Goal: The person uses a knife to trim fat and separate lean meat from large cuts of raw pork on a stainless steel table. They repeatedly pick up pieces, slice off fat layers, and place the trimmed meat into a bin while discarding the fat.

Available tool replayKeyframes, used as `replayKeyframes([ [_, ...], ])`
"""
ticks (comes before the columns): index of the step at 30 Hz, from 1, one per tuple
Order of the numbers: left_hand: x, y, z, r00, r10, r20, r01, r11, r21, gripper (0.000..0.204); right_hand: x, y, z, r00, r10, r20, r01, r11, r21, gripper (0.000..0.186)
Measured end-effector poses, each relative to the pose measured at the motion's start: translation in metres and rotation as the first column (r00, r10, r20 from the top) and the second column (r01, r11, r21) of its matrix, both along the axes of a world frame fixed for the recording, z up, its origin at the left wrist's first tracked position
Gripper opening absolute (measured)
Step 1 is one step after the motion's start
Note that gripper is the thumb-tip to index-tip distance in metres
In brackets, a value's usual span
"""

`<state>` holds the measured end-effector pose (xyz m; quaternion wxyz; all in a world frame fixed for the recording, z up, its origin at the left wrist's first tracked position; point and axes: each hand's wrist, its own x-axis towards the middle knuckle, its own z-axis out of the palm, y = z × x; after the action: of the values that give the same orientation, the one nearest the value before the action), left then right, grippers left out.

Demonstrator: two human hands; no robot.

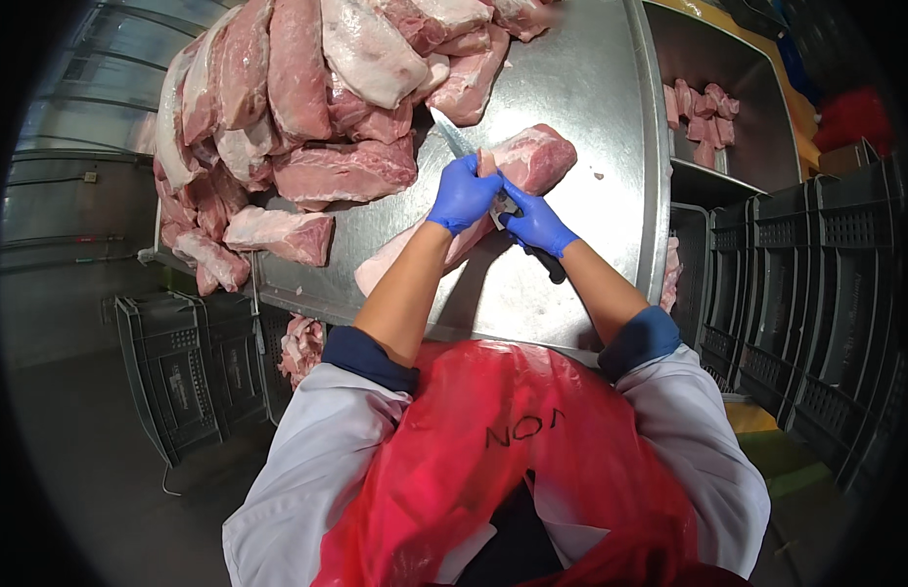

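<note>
1. Fingers of the right hand (535,220) are closed around the black handle of a knife (451,135), whose lower end comes out below the palm.
2. Fingers of the left hand (464,191) are curled together beside the blade; what exactly they grip, I cannot tell, because the glove hides it. Both gloves are blue, and the hands are touching or very near each other.
3. Under the two hands is a long piece of meat (537,161). It lies on the metal table (601,264), slanting from the lower left to the upper right; its far end is red, its near end is pale.
4. The blade points forward and to the left, and its tip appears at the edge of the meat pile (297,93). Whether they touch, I cannot tell.
5. This pile covers the far left part of the table, with many thick pieces lying one over another.
6. On the table, to the right of the long piece, lies a small scrap (599,176).
7. Beyond the right edge of the table, small meat cuts (702,130) are together in a metal bin (767,137).
8. Dark crates (840,284) stand at the right; another dark crate (170,372) is at the left, near some trimmings (302,347).
9. The person wears a red apron (532,391) over white clothing.
</note>
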<state>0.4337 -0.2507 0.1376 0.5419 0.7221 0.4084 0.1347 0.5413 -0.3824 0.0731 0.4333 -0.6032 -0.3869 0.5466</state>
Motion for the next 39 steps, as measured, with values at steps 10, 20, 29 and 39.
replayKeyframes([
  [10, -0.011, 0.001, 0.017, 0.991, -0.039, 0.128, 0.065, 0.976, -0.207, 0.011, -0.018, -0.007, -0.008, 0.99, 0.084, 0.115, -0.08, 0.996, -0.04, 0.079],
  [20, -0.034, -0.008, 0.051, 0.962, 0.063, 0.265, 0.022, 0.951, -0.308, 0.004, -0.047, -0.026, -0.002, 0.979, 0.148, 0.14, -0.14, 0.988, -0.064, 0.08],
  [29, -0.06, -0.007, 0.093, 0.915, 0.097, 0.391, 0.008, 0.966, -0.26, 0.006, -0.092, -0.075, 0.005, 0.953, 0.255, 0.165, -0.254, 0.967, -0.027, 0.075],
  [39, -0.102, -0.037, 0.118, 0.844, 0.188, 0.503, -0.141, 0.981, -0.13, 0.006, -0.156, -0.062, -0.001, 0.947, 0.262, 0.184, -0.273, 0.961, 0.037, 0.087],
])
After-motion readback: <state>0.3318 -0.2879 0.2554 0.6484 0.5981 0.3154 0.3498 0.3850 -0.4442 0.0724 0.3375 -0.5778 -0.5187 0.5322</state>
